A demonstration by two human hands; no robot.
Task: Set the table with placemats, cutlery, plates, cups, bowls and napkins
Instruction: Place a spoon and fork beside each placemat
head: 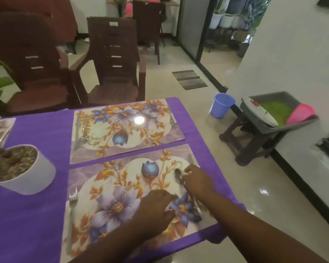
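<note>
Two floral placemats lie on the purple tablecloth (36,215). On the near placemat (110,186) a fork (71,215) lies at the left edge and a spoon (179,176) lies at the right. My right hand (197,179) rests over the spoon's handle, fingers curled on it; a knife tip (190,158) shows just beyond the hand. My left hand (156,207) rests on the near placemat beside the spoon's handle, fingers bent down onto the mat. The far placemat (141,133) carries a knife and spoon (83,131) at its left and a fork (171,116) at its right.
A white pot with a plant (32,179) stands on the table's left. Two brown chairs (112,59) stand behind the table. To the right, on the floor, are a blue bucket (221,105) and a stool with a grey tub (281,111).
</note>
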